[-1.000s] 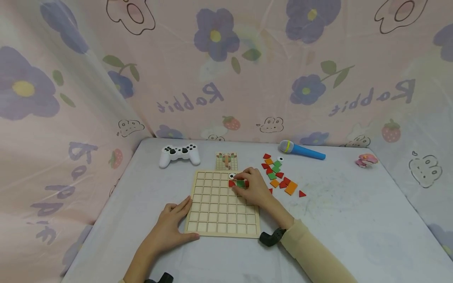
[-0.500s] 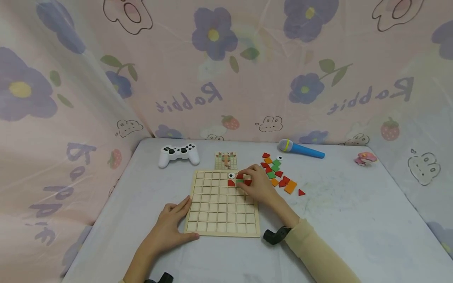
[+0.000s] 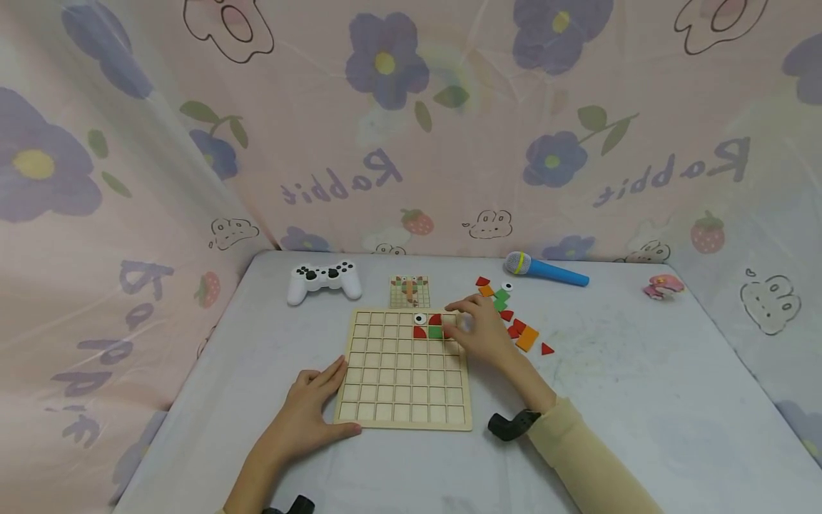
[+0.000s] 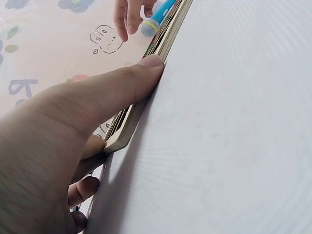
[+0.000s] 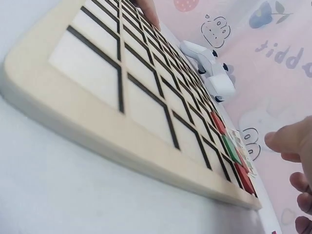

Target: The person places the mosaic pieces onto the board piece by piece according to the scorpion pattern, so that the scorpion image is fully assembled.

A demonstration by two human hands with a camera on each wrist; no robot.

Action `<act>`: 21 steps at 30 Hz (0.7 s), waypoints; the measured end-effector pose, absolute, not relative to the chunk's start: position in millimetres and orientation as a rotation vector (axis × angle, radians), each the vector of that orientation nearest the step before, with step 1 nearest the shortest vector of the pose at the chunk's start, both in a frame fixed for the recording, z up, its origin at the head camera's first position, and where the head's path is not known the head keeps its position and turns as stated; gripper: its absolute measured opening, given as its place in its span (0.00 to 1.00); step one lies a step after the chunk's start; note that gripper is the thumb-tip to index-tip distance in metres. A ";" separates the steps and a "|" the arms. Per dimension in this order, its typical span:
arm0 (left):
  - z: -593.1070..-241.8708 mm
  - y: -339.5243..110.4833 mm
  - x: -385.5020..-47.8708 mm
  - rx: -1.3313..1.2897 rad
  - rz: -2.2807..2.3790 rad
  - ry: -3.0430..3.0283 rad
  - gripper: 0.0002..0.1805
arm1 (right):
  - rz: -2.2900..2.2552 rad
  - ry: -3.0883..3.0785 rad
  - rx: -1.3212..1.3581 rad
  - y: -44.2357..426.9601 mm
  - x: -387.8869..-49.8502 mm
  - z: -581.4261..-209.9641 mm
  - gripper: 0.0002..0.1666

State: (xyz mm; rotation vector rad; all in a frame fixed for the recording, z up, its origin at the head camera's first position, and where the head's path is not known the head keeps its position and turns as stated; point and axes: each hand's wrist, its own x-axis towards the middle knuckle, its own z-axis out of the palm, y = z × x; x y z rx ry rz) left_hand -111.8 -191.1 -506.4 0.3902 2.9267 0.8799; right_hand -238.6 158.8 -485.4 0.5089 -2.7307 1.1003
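A square wooden grid board (image 3: pixel 394 385) lies flat on the table. My left hand (image 3: pixel 315 410) rests at its lower left corner, the thumb along the front edge and straight fingers against the left side. Near the upper right corner, my right hand (image 3: pixel 484 332) hovers with thumb and fingers apart; the right wrist view shows nothing between them. Cells near that corner hold a white eye disc (image 3: pixel 420 319), a red rounded piece (image 3: pixel 435 319), another red piece (image 3: pixel 419 333) and a green square (image 3: pixel 435 332). A further red piece (image 5: pixel 244 178) is mostly hidden by the right hand in the head view.
Loose red, green and orange pieces (image 3: pixel 528 338) lie right of the board, some behind the right hand. A pattern card (image 3: pixel 409 291) sits beyond the board. Farther out are a white game controller (image 3: pixel 325 281), a blue toy microphone (image 3: pixel 546 270) and a pink object (image 3: pixel 663 287).
My right hand has moved right, off the upper cells, letting go of the red rounded piece, which now shows in the top row. My left hand stays at the board's corner.
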 end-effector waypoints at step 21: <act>-507.1 -190.9 -112.9 0.380 0.869 2.916 0.61 | 1.069 -2.755 0.179 248.6 -246.7 -465.0 0.29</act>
